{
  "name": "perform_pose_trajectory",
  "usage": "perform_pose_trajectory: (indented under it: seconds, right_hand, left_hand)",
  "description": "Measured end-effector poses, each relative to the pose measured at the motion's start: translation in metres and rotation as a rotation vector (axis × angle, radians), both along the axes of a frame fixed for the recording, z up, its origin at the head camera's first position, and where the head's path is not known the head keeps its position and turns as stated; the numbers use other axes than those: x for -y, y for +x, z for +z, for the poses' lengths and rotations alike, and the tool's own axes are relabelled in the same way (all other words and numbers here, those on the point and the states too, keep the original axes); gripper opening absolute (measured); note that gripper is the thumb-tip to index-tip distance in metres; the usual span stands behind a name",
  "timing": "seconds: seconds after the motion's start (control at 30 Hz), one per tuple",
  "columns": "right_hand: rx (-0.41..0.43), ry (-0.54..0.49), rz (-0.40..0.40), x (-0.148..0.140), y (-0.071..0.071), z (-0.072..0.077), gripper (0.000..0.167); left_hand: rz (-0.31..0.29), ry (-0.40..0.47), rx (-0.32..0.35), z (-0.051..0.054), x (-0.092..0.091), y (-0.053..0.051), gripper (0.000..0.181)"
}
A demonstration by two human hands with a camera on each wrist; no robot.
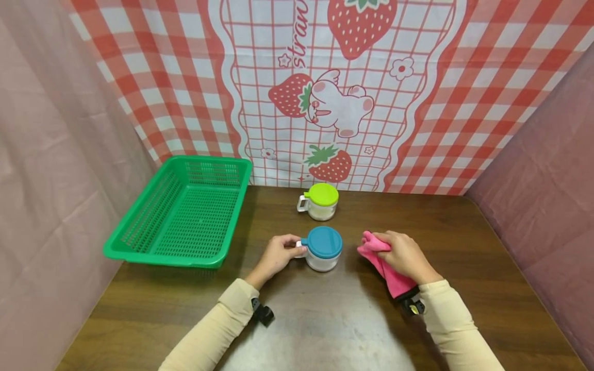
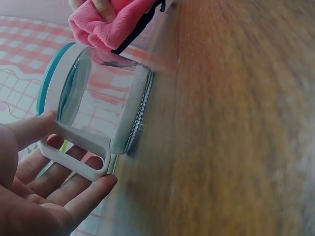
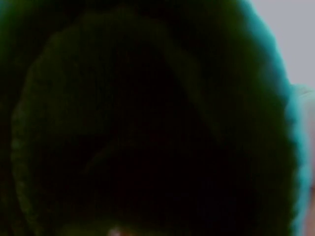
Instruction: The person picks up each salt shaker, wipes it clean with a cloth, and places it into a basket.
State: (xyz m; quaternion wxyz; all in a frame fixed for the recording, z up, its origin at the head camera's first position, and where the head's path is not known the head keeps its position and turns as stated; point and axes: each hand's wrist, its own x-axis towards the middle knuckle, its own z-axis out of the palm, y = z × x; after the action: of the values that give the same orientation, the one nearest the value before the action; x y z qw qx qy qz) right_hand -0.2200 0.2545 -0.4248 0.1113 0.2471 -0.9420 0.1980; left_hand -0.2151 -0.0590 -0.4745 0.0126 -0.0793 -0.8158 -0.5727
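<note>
A clear jar with a blue lid (image 1: 325, 243) stands upright on the table, its white handle (image 2: 81, 142) on the left side. My left hand (image 1: 277, 255) holds that handle, thumb on top and fingers around its outer side. To the right of the jar, my right hand (image 1: 402, 253) grips a bunched pink cloth (image 1: 387, 268) with a dark edge, apart from the jar in the head view. Behind stands a second clear jar with a lime-green lid (image 1: 323, 196). The right wrist view is almost wholly dark, blocked by something close to the lens.
A green plastic basket (image 1: 226, 247) with perforated walls sits at the left on the brown wooden table (image 1: 320, 319). A red-checked strawberry cloth (image 1: 445, 103) hangs along the back, with pale pink drapes (image 1: 547, 139) at the sides.
</note>
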Motion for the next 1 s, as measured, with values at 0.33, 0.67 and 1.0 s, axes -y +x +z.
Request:
perform_pose_trajectory:
  seconds: [0.33,0.67,1.0]
  right_hand:
    - [-0.012,0.000,0.003,0.001,-0.001,0.000,0.035]
    - [0.018,0.012,-0.013,-0.005,0.001,-0.003,0.027]
    - [0.015,0.008,-0.005,-0.003,0.001,-0.003,0.029]
  left_hand:
    - [0.003,-0.020,-0.019,0.001,0.000,0.001,0.018]
    - [0.064,0.082,0.023,-0.001,-0.006,0.002,0.020]
    - [0.139,0.150,0.044,0.010,-0.002,0.005,0.022]
